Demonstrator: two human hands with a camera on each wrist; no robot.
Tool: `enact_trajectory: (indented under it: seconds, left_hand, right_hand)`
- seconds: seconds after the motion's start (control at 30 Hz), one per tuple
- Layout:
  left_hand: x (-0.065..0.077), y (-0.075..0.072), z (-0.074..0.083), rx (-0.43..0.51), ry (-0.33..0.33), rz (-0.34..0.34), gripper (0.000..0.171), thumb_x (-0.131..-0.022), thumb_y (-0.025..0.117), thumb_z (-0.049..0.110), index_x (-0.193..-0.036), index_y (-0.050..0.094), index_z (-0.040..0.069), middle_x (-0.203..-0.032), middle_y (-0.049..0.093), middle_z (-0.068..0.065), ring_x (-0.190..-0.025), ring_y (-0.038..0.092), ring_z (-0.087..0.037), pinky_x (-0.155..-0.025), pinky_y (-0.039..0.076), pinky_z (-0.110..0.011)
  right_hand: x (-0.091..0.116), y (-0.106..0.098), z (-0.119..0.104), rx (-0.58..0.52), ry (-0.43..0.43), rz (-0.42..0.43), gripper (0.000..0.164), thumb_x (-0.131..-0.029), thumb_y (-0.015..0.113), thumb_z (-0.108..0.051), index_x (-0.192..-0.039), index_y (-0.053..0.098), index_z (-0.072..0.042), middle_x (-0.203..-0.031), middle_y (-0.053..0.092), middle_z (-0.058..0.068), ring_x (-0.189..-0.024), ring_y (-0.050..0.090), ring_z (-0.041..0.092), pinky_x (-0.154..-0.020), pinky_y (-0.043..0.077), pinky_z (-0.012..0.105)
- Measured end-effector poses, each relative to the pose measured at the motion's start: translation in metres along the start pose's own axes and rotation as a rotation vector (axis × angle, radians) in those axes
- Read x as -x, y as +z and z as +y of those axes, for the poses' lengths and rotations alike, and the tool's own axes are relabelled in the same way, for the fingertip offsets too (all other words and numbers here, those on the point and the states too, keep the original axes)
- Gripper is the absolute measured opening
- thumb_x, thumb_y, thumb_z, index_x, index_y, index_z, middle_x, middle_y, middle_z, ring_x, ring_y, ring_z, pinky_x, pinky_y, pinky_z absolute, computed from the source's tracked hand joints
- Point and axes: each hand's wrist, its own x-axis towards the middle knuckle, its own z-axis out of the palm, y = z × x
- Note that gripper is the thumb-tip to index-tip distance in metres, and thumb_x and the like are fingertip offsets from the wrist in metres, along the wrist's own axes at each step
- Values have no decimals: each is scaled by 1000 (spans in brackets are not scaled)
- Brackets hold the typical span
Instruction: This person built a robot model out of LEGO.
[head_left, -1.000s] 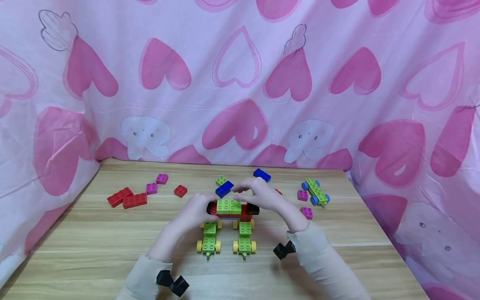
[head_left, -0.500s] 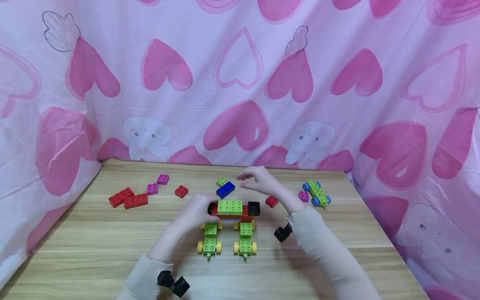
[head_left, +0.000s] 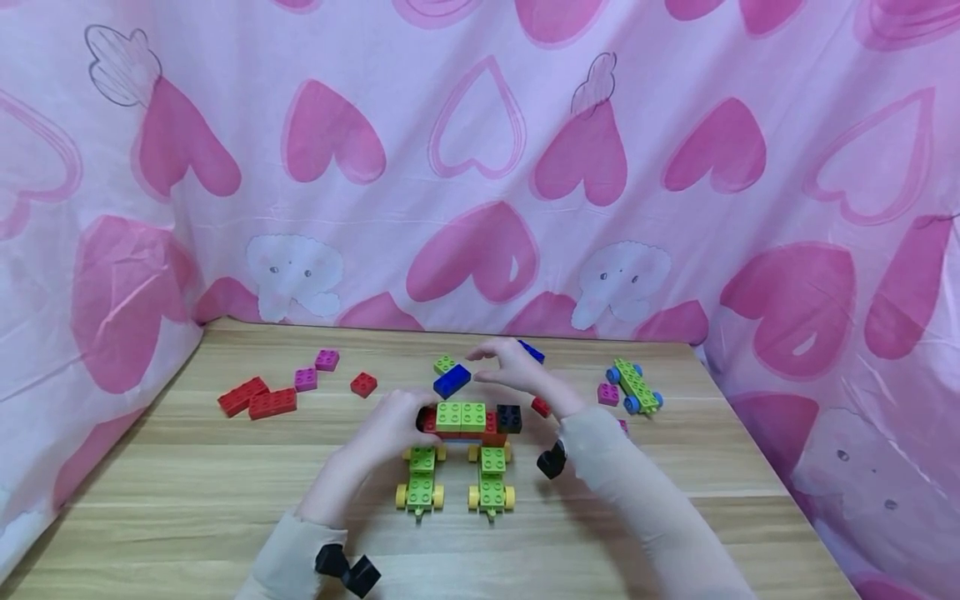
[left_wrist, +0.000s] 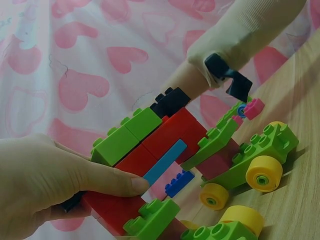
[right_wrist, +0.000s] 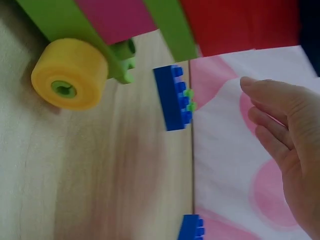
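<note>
A building-brick model stands on two lime wheeled bases (head_left: pixel 492 483) with yellow wheels. Its red upper body carries lime bricks (head_left: pixel 461 415) on top and a black brick (head_left: pixel 508 418) at the right end. My left hand (head_left: pixel 393 427) grips the model's left end; in the left wrist view the thumb (left_wrist: pixel 117 180) presses along the red brick (left_wrist: pixel 175 132), beside a thin light-blue piece (left_wrist: pixel 166 161). Beyond the model, my right hand (head_left: pixel 510 367) hangs in the air with relaxed, parted fingers and holds nothing. Just left of its fingertips lies a blue brick (head_left: pixel 452 381).
A small lime brick (head_left: pixel 444 364) lies behind the blue one. Another blue brick (head_left: pixel 532 352) is partly hidden by the right hand. Red bricks (head_left: pixel 272 403) and pink bricks (head_left: pixel 305 379) lie to the left. At right are a lime car base (head_left: pixel 634 386) and a pink brick (head_left: pixel 608 394).
My right hand has moved up off the black brick, away from the model, then shifted slightly left toward the blue brick. My left hand keeps its grip on the model.
</note>
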Motion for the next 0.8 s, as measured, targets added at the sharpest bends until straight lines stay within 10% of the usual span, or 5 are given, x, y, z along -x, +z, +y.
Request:
enact_trajectory:
  seconds: [0.8]
  left_hand:
    - [0,-1,1,18,-15,-1,44,-67,89,9,-107,71,6,-98,72,-5,-89,66,-17,-81,58,-36]
  right_hand:
    - [-16,34,17,67,121,-175,44,-88,74,-22,-130,63,-15,-136,55,7,-129,50,28,-108,42,48]
